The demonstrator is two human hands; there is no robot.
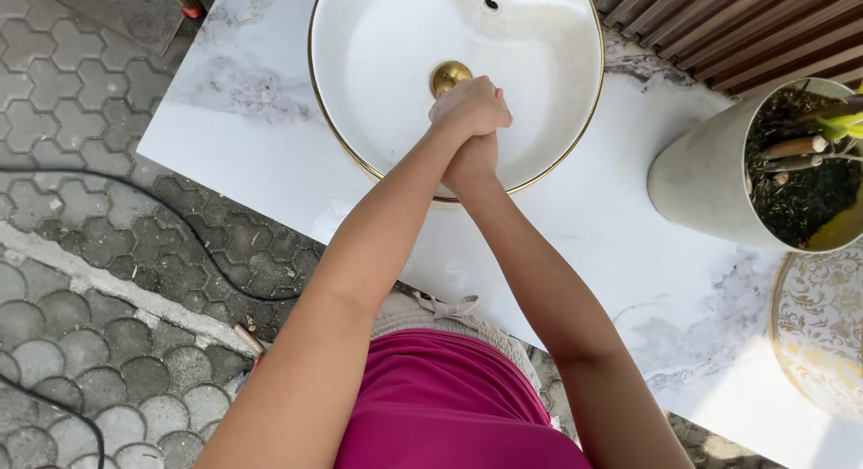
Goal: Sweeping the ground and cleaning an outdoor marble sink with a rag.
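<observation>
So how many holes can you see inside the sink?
2. A gold drain sits in the middle of the sink, just above the clasped left hand and right hand. A small dark overflow hole is near the far rim.

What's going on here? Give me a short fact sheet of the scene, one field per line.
Setting: white marble-look counter outdoors, beside grey paving stones
Basin: round white basin with a gold rim, sitting on the counter
Drain: gold drain plug in the basin's middle
Left hand: left hand on top, clasped over the other, above the basin
Right hand: right hand underneath, mostly covered
Holding anything: no object visible; hands pressed together
Water or soap: cannot tell
Nearby: pale plant pot with soil at right; gold-patterned plate at the right edge
</observation>
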